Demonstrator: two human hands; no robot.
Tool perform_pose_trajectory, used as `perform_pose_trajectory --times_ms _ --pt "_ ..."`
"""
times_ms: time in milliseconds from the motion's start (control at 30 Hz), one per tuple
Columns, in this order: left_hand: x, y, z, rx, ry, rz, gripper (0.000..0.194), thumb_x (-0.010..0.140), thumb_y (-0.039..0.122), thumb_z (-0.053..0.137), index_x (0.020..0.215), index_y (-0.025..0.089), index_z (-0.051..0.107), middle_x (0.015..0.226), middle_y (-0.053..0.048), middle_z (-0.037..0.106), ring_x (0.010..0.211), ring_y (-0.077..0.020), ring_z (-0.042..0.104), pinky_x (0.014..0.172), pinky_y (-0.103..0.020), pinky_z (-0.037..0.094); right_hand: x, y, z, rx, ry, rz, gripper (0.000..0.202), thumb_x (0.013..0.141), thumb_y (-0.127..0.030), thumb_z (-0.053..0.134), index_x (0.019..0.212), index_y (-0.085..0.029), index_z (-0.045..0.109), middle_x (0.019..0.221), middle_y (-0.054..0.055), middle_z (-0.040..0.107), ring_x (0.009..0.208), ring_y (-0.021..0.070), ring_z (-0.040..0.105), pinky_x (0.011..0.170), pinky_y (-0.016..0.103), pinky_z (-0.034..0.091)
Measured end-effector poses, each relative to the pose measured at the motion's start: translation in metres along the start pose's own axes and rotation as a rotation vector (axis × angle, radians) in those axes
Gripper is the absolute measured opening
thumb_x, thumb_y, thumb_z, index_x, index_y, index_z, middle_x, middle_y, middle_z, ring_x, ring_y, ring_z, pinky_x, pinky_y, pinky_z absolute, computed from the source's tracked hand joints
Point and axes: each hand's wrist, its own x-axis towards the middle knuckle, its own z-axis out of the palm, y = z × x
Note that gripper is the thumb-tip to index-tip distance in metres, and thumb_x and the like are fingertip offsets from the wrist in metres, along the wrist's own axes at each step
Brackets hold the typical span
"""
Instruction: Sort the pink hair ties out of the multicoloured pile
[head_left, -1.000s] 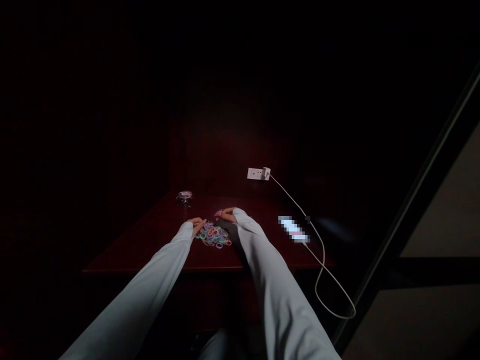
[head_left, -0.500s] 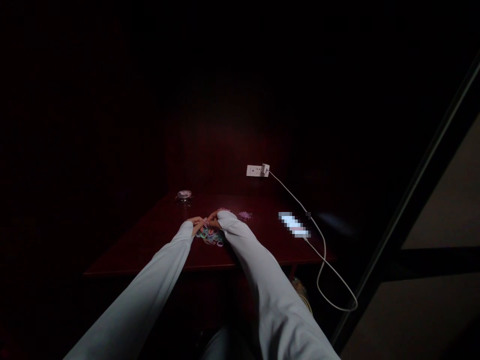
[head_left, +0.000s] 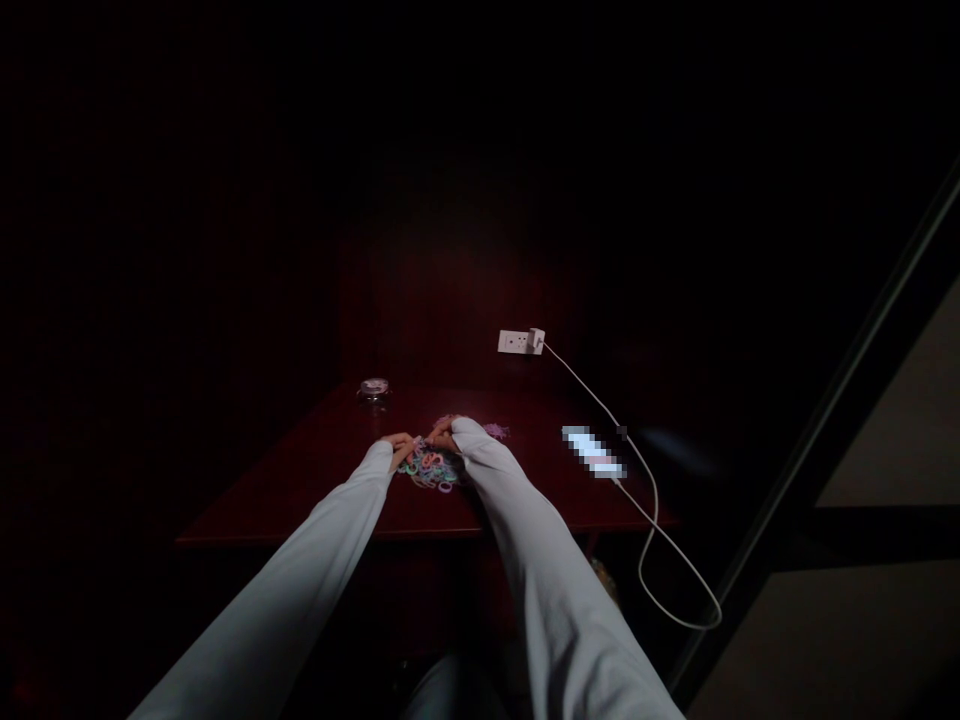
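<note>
A pile of small multicoloured hair ties (head_left: 435, 470) lies on the dark red table (head_left: 307, 480). Over its left side, my left hand (head_left: 400, 450) is closed in a pinch, with a pale pinkish hair tie (head_left: 418, 441) at its fingertips. My right hand (head_left: 444, 436) reaches over the pile's far side, its fingers bent and pinched close to the left fingertips. What the right fingers hold is too small to make out. Behind the right hand and wrist are a pinkish heap (head_left: 448, 420) and a purple bunch of thin bands (head_left: 495, 431), both partly hidden.
A small round clear container (head_left: 374, 388) stands at the back left of the table. To the right lies a lit phone (head_left: 594, 452), its white cable (head_left: 654, 490) hanging past the table edge and running to a charger (head_left: 535, 342) in the wall socket (head_left: 512, 342).
My hands have moved slightly apart, the right one shifting right, and more of the hair-tie pile shows between them. The whole view has shifted a little.
</note>
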Motion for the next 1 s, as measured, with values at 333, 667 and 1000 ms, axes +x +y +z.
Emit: perform_pose_trajectory --times_ms 333,667,1000 --pt "-0.007 0.006 -0.004 0.042 0.010 0.052 0.066 0.073 0.083 0.071 0.055 0.022 0.055 0.049 0.000 0.060 0.046 -0.0116 0.046 0.051 -0.024 0.034 -0.016 0.047 -0.022 -0.003 0.276 0.219 0.012 0.085 -0.026 0.078 0.079 -0.018 0.084 0.063 0.000 0.068 0.062 0.0135 0.060 0.064 0.024 0.046" --pt "0.002 -0.004 -0.010 0.025 -0.034 0.019 0.062 0.070 0.081 0.076 0.058 0.022 0.057 0.050 0.000 0.061 0.047 -0.0123 0.049 0.051 -0.024 0.036 -0.080 0.089 -0.076 -0.176 0.597 0.591 0.022 0.097 -0.038 0.069 0.100 -0.025 0.086 0.086 0.003 0.081 0.082 0.0175 0.075 0.069 0.023 0.050" --pt "-0.006 0.017 -0.007 0.031 -0.029 -0.036 0.065 0.066 0.081 0.076 0.053 0.023 0.051 0.050 0.001 0.057 0.048 -0.0114 0.045 0.051 -0.025 0.034 -0.070 0.067 -0.063 -0.353 0.508 0.600 0.027 0.102 -0.038 0.063 0.109 -0.022 0.084 0.110 0.010 0.083 0.110 0.0262 0.073 0.098 0.037 0.046"
